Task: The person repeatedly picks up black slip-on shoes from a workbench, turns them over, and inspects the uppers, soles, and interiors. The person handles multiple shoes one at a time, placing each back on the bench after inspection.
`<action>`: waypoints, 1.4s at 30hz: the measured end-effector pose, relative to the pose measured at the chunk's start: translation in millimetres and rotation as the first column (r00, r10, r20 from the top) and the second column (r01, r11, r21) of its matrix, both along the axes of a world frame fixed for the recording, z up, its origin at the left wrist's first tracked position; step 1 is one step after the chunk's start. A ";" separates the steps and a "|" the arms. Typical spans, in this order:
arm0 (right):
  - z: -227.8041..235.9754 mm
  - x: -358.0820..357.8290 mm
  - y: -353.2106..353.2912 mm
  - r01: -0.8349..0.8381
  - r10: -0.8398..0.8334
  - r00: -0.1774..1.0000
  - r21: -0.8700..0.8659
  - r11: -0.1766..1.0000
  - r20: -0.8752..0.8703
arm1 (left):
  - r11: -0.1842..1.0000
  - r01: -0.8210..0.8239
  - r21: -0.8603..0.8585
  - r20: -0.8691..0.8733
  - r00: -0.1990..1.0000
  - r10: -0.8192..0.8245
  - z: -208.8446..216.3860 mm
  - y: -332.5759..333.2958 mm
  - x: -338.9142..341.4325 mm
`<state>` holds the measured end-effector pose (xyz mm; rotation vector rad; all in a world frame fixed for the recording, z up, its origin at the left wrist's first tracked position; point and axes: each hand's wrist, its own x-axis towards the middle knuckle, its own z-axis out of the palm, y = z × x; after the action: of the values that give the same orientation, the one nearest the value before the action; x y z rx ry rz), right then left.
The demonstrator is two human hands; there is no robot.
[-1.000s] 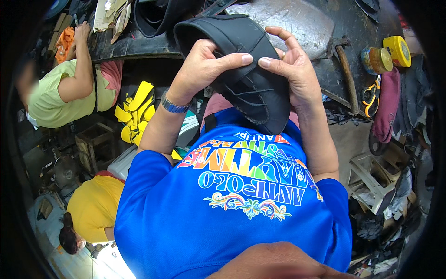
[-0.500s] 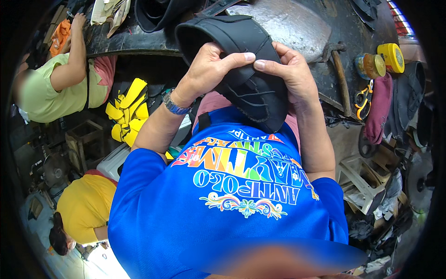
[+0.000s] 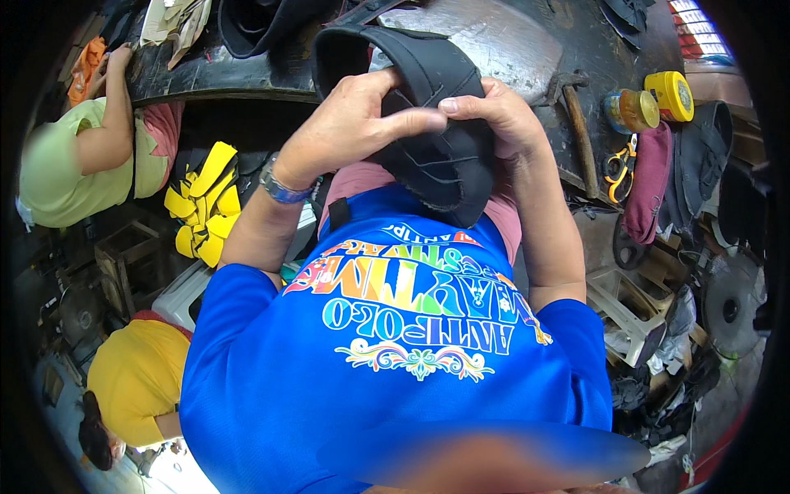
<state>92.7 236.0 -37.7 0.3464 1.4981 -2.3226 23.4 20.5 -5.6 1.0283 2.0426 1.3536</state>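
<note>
A black shoe upper (image 3: 440,169), stitched and with its collar opening spread toward the bench, is held up in front of my lap. My left hand (image 3: 350,123) is closed on its left side, fingers reaching in at the opening and thumb lying across the front. On the opposite side my right hand (image 3: 504,119) grips the edge, its thumb on top near the tip of the left thumb. Both sets of fingertips are partly hidden by the upper. Its narrower end hangs down against my blue shirt (image 3: 387,412).
On the dark bench (image 3: 230,78) are a shiny metal slab (image 3: 494,41), hammer (image 3: 581,136), glass jar (image 3: 632,111) and yellow tub (image 3: 669,96). Orange-handled scissors (image 3: 620,169) hang beside a maroon pouch (image 3: 646,185). Yellow pieces (image 3: 206,198) are piled left, near two people.
The left thumb has shifted off the stitched side panel and the left fingers reach further into the opening. The upper has turned slightly in both hands, and the view has swung a little.
</note>
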 end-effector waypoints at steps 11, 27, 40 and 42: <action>-5.2 6.5 2.2 0.045 -0.045 0.999 0.001 0.999 0.007 | 0.994 0.081 -0.069 0.013 0.997 -0.080 1.2 5.5 -3.4; -11.0 23.6 13.8 0.203 -0.248 0.963 -0.322 0.924 -0.105 | 0.727 -0.332 0.601 -0.160 0.841 0.517 -9.6 -16.8 7.0; -57.7 34.8 20.8 0.306 -0.396 0.918 -0.652 0.693 0.010 | 0.763 -0.548 0.344 0.937 0.250 -0.243 -61.7 3.5 11.3; -55.9 39.4 20.8 0.321 -0.421 0.907 -0.630 0.707 -0.009 | 0.741 -0.541 0.399 0.914 0.303 -0.271 -64.4 6.7 9.4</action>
<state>132.0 256.8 -93.5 0.3118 0.6572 -3.0618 32.8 27.2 -70.0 -0.0015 0.6636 2.1454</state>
